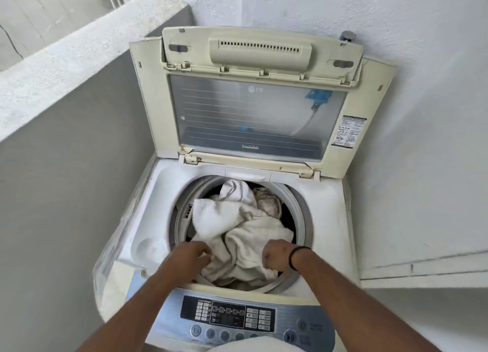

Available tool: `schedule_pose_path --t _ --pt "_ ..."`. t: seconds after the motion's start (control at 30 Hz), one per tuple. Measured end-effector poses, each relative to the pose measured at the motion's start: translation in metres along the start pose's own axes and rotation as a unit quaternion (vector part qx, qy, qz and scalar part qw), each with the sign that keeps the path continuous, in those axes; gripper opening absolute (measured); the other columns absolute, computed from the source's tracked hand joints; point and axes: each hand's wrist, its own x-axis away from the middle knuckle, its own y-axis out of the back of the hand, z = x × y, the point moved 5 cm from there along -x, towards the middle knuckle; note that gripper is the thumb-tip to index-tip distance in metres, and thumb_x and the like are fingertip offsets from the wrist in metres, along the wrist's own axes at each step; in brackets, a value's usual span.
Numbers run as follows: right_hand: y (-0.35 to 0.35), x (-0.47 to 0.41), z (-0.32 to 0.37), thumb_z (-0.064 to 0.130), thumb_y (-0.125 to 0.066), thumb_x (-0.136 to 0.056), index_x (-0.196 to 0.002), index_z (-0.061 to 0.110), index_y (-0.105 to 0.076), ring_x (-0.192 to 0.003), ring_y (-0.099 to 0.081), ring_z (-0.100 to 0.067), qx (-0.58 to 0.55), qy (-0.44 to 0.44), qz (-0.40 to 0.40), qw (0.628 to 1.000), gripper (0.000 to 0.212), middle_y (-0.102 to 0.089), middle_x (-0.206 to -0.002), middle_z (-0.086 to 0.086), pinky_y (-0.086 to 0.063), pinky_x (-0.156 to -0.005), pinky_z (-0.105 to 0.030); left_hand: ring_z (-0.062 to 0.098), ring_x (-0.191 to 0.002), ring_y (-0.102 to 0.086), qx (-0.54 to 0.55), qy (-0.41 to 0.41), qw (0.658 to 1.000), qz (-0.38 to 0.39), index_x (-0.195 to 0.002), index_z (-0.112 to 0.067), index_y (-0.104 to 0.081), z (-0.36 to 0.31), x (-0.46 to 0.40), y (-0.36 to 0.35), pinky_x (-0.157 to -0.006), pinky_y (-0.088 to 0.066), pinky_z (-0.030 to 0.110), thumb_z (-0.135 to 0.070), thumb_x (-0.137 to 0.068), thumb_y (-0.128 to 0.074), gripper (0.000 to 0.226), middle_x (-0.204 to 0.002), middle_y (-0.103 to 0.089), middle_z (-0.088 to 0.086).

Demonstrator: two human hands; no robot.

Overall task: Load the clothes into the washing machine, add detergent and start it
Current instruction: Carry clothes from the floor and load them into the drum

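Note:
A top-loading washing machine [324,219] stands in a corner with its lid [253,114] folded up against the wall. White towels [237,222] fill the drum opening, with a darker patterned cloth [269,204] behind them. My left hand [192,256] grips the near left edge of the towels over the drum rim. My right hand [277,255], with a black band on the wrist, is closed on the near right part of the same towels. The control panel [229,317] with buttons lies below my forearms.
A grey parapet wall [66,153] runs close along the machine's left side. White walls close in behind and to the right. A round recess [150,246] sits in the machine's top at the left. A blue hose fitting [317,98] shows through the lid's window.

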Motion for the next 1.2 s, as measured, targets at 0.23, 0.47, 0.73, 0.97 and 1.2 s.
schedule_pose_path --t 0.23,0.47,0.73,0.97,1.2 --pt "0.055 -0.026 0.003 0.036 -0.057 -0.095 -0.119 0.016 -0.06 -0.105 -0.059 -0.028 -0.113 0.04 -0.237 0.964 0.032 -0.057 -0.121 -0.009 -0.049 -0.084 -0.035 0.011 -0.086 -0.072 0.18 0.013 0.977 0.11 -0.107 -0.027 -0.076 -0.021 -0.004 -0.005 -0.087 -0.056 0.035 -0.043 -0.083 -0.076 0.029 -0.091 -0.077 -0.001" --pt "-0.058 -0.058 0.011 0.037 -0.059 -0.093 -0.137 0.014 -0.053 -0.121 -0.056 -0.029 0.059 0.031 0.066 0.996 0.05 -0.055 -0.14 -0.011 -0.046 -0.094 -0.034 0.009 -0.104 -0.066 0.053 -0.007 0.998 -0.029 -0.119 -0.022 -0.072 -0.015 -0.012 0.011 -0.093 -0.052 0.029 -0.03 -0.093 -0.07 0.027 -0.116 -0.073 -0.006" --pt "-0.021 -0.056 0.045 0.016 -0.056 -0.089 -0.07 0.01 -0.048 -0.062 -0.046 -0.02 -0.027 0.067 0.024 0.997 0.021 -0.048 -0.068 -0.005 -0.033 -0.054 -0.028 0.032 -0.089 -0.067 -0.117 -0.084 0.959 -0.245 -0.099 -0.015 -0.077 -0.017 -0.037 0.085 -0.076 -0.053 0.039 -0.02 -0.091 -0.069 0.013 -0.095 -0.076 0.005" --pt "-0.006 -0.057 0.071 0.034 -0.059 -0.087 -0.081 0.016 -0.063 -0.076 -0.056 -0.023 -0.041 0.094 -0.005 0.995 0.019 -0.054 -0.084 -0.001 -0.04 -0.06 -0.029 0.038 -0.082 -0.067 -0.218 -0.071 0.935 -0.27 -0.116 -0.015 -0.067 -0.014 -0.079 0.113 -0.06 -0.05 0.037 -0.025 -0.097 -0.058 0.023 -0.091 -0.07 0.012" --pt "-0.003 -0.083 0.037 0.036 -0.052 -0.094 -0.12 0.014 -0.053 -0.099 -0.064 -0.03 -0.008 0.035 -0.129 0.991 0.033 -0.064 -0.11 -0.01 -0.046 -0.071 -0.032 0.034 -0.066 -0.061 -0.355 -0.081 0.899 -0.244 -0.109 -0.012 -0.067 -0.003 -0.105 0.101 -0.05 -0.044 0.034 -0.027 -0.091 -0.067 0.023 -0.079 -0.062 0.01"
